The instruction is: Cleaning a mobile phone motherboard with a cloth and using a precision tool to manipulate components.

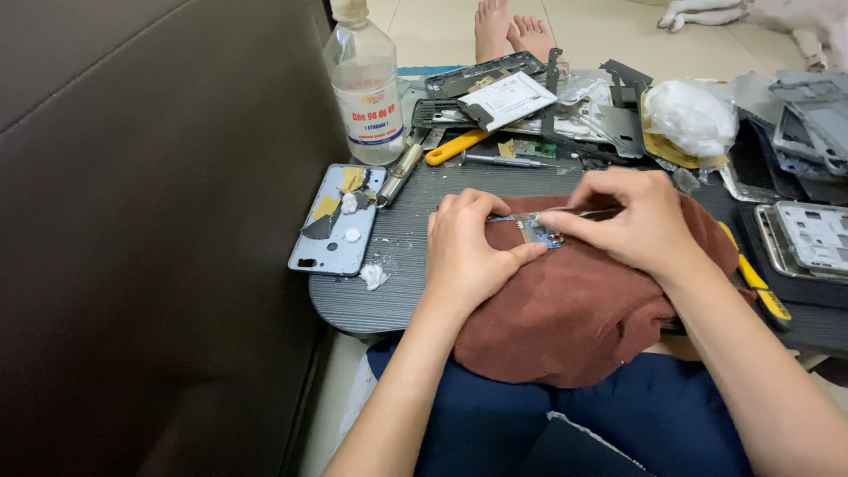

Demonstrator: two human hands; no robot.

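Pale tiled floor at the top of the frame, dark panel filling the left side; a dark ribbed board (389, 291) across the person's lap, a brown cloth (574, 318) at centre. On the cloth, a small blue circuit board (541, 235); left hand (468, 256) pinching its edge, right hand (636, 221) closed on metal tweezers (565, 212) touching it. Upper left, a clear bottle (364, 84); below it, a phone back cover (338, 219); a yellow-handled tool (455, 147) and loose phone frames along the upper edge.

Both forearms are bare, with no sleeves, watch or rings showing on the left hand (468, 256) or right hand (640, 221). Dark navy trousers (530, 424) cover the lap. Fingernails are short.
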